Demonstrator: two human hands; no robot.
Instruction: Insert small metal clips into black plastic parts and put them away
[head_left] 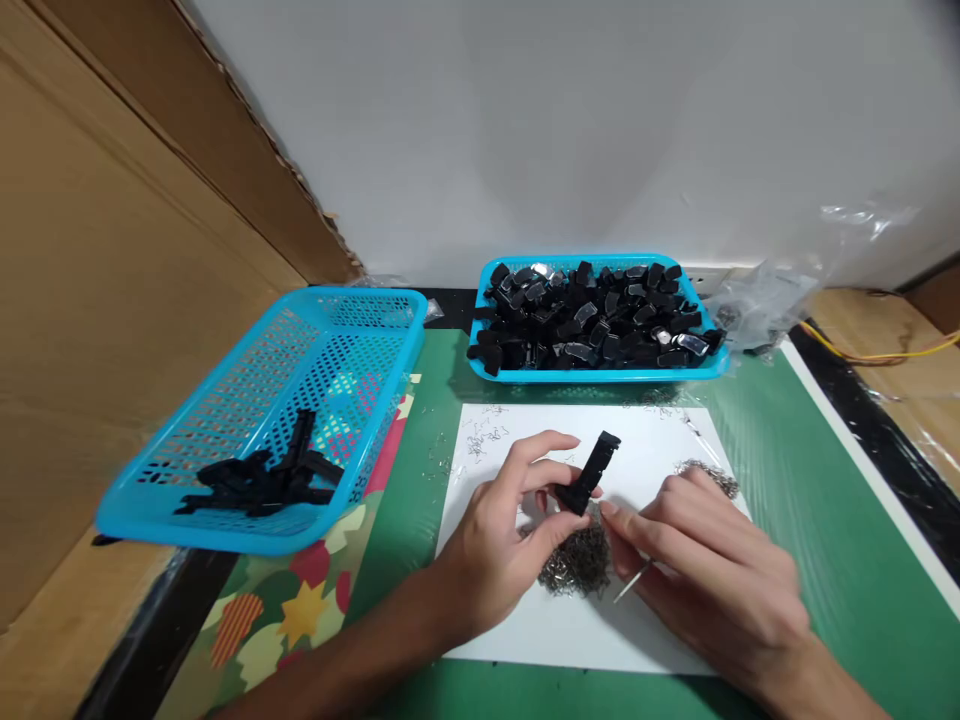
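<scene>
The left hand (502,535) reaches in from the table's near edge, wrist low, its thumb and fingers clamped on the lower end of a black plastic part (598,468), which it holds tilted, top leaning right, above the middle of a white paper sheet (645,652). The right hand (697,550) comes from the table's near right corner, knuckles up, fingers curled around a thin metal tool (634,580); thumb and forefinger meet just beside the part's lower end, and whether they also pinch something tiny cannot be told.

Two blue plastic baskets: the left basket (225,540), at the table's left edge, holds a few overlapping black pieces (259,485); the far basket (600,377), by the far edge, is heaped with dozens (592,315). Small wire pieces lie in three main groups: a loose scatter (480,440) at the sheet's far left corner, a dense heap (577,565) near its middle, another heap (712,480) at its right edge.

A cardboard panel (112,300) stands left, a patterned strip (304,610) borders the green mat (847,480), a white wall (585,130) rises behind, and one clear plastic bag (765,305) sits at the far right corner.
</scene>
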